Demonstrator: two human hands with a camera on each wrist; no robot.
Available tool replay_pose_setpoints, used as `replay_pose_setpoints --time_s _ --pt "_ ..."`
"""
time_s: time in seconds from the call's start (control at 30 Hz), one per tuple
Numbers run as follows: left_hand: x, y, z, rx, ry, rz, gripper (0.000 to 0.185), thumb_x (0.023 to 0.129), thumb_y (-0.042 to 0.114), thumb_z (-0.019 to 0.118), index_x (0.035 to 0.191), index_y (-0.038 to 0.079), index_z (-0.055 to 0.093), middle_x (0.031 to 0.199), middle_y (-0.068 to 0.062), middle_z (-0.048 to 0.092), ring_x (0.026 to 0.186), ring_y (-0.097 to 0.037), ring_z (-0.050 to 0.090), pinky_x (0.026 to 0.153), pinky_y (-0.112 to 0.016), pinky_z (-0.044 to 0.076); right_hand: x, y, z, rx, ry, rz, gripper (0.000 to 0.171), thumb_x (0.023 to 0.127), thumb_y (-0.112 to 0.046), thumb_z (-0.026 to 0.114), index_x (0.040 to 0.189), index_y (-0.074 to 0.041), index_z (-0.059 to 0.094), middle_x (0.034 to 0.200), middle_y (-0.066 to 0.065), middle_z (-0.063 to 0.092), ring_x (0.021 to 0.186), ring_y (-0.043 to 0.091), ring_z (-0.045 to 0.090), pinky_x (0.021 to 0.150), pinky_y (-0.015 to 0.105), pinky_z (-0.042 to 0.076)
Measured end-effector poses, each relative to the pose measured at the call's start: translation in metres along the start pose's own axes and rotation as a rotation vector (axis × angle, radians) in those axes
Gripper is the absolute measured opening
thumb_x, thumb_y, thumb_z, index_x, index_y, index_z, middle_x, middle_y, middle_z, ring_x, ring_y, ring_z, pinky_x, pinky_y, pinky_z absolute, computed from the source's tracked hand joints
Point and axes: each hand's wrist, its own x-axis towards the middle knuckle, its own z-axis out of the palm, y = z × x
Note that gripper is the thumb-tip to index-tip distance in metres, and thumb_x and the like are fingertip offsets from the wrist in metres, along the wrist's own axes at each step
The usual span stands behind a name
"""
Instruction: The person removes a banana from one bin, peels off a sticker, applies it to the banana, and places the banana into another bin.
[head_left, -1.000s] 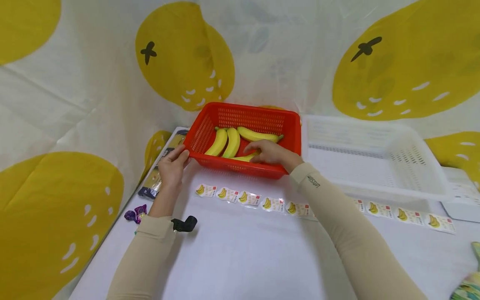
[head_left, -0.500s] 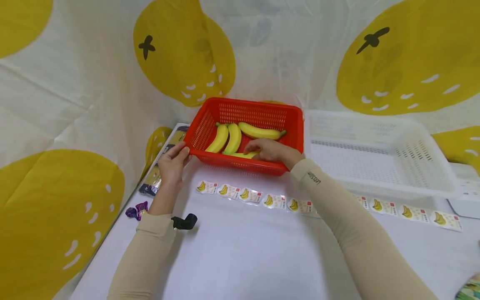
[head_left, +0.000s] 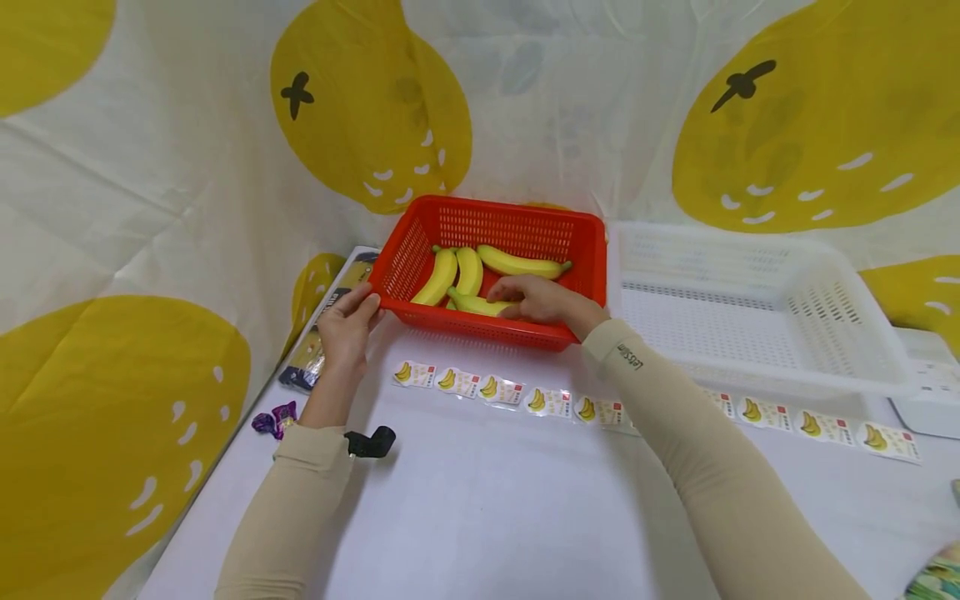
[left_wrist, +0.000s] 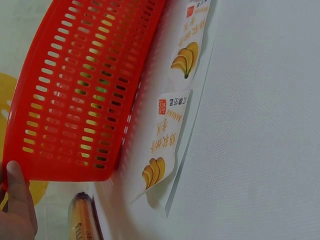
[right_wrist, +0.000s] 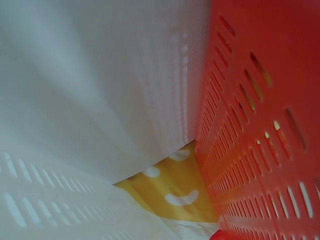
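My left hand [head_left: 346, 327] pinches the front left corner of a red slotted basket [head_left: 487, 327], thumb on the rim, as the left wrist view also shows. Inside the basket, my right hand [head_left: 538, 298] grips the right part of a yellow banana [head_left: 477, 305] near the front wall. That banana's left tip points up and overlaps a second banana [head_left: 470, 271] behind it. Another banana [head_left: 437, 279] lies at the left, and one more banana [head_left: 521, 263] lies along the back. The right wrist view shows the basket's outer side wall [right_wrist: 260, 165]; the right hand is out of that view.
A white slotted basket [head_left: 750, 379] stands directly right of the red one. A row of banana stickers [head_left: 501, 390] runs along the table [head_left: 487, 500] in front of both. Purple wrapped candies [head_left: 276, 420] and a flat package [head_left: 303, 364] lie at the left edge.
The gripped banana's left end has come up, so more of it shows above the front rim. The left hand keeps its hold on the corner. The head view has shifted slightly.
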Motion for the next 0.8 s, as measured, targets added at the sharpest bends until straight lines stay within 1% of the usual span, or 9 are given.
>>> replay_pose_setpoints --time_s 0.13,0.33,0.47,0.57,0.7,0.8 --pt "0.001 -0.001 0.001 -0.006 -0.005 -0.002 0.039 0.098 0.012 0.068 0.136 0.01 0.066 0.141 -0.013 0.061 0.102 -0.012 0.07 0.091 -0.022 0.057 -0.001 0.001 0.0 0.013 0.01 0.002 0.032 0.096 -0.008 0.067 0.128 -0.006 0.064 0.133 0.014 0.066 0.132 0.032 0.057 0.118 0.047 0.04" --pt "0.0 -0.001 0.002 -0.018 0.005 -0.004 0.038 0.098 0.012 0.068 0.136 0.01 0.066 0.139 -0.013 0.062 0.102 -0.013 0.069 0.094 -0.026 0.057 -0.003 0.0 0.0 0.033 0.026 0.019 0.033 0.096 -0.012 0.069 0.128 -0.008 0.065 0.133 0.012 0.066 0.127 0.03 0.059 0.116 0.047 0.042" --pt "0.0 -0.002 0.003 -0.013 0.015 0.005 0.037 0.098 0.011 0.067 0.135 0.008 0.066 0.138 -0.014 0.063 0.102 -0.013 0.069 0.09 -0.021 0.057 -0.007 -0.003 -0.001 0.054 0.045 0.086 0.035 0.096 -0.019 0.071 0.129 -0.015 0.064 0.135 0.01 0.064 0.122 0.028 0.056 0.114 0.047 0.043" --pt "0.001 -0.002 0.003 -0.026 0.01 0.018 0.037 0.098 0.009 0.067 0.135 0.006 0.065 0.138 -0.016 0.062 0.104 -0.014 0.068 0.088 -0.019 0.057 -0.01 -0.007 -0.005 0.075 0.076 0.139 0.034 0.095 -0.025 0.072 0.128 -0.021 0.063 0.134 0.008 0.063 0.121 0.027 0.054 0.114 0.046 0.044" --pt "0.002 -0.002 0.003 -0.053 0.012 0.021 0.038 0.098 0.008 0.066 0.136 0.006 0.065 0.14 -0.016 0.062 0.111 -0.016 0.068 0.093 -0.022 0.057 -0.013 -0.015 -0.012 0.063 0.106 0.121 0.033 0.096 -0.025 0.071 0.127 -0.022 0.061 0.137 0.008 0.062 0.127 0.028 0.054 0.115 0.047 0.043" --pt "0.001 -0.001 0.002 -0.058 0.018 0.008 0.038 0.098 0.01 0.067 0.136 0.009 0.065 0.141 -0.013 0.061 0.117 -0.019 0.067 0.096 -0.024 0.056 -0.017 -0.022 -0.016 0.051 0.117 0.101 0.034 0.096 -0.024 0.071 0.129 -0.022 0.061 0.141 0.008 0.06 0.133 0.028 0.053 0.116 0.048 0.043"
